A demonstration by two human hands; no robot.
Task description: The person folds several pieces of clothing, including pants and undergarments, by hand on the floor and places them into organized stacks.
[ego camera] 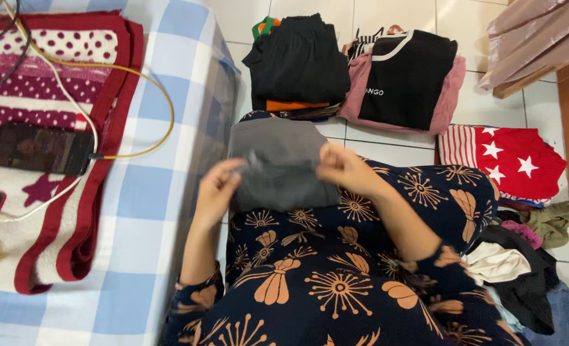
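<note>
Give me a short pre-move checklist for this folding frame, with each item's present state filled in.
1. Both hands on the garment: ok. The left hand and the right hand pinch the grey garment at opposite sides.
2. Garment supported: ok, it lies on the lap.
3. Fold edges aligned: cannot tell, the hands are blurred.
4. Room on the floor stacks: ok. The black folded pile and the pink and black pile sit flat ahead.
5. Unfolded heap apart from the garment: ok, it lies to the right.
6. Phone and yellow cable apart from the garment: ok.

Home bedroom: checked bedsheet [163,83], phone [41,148] charging on blanket [54,77], folded clothes [297,61] on tiled floor [387,144].
</note>
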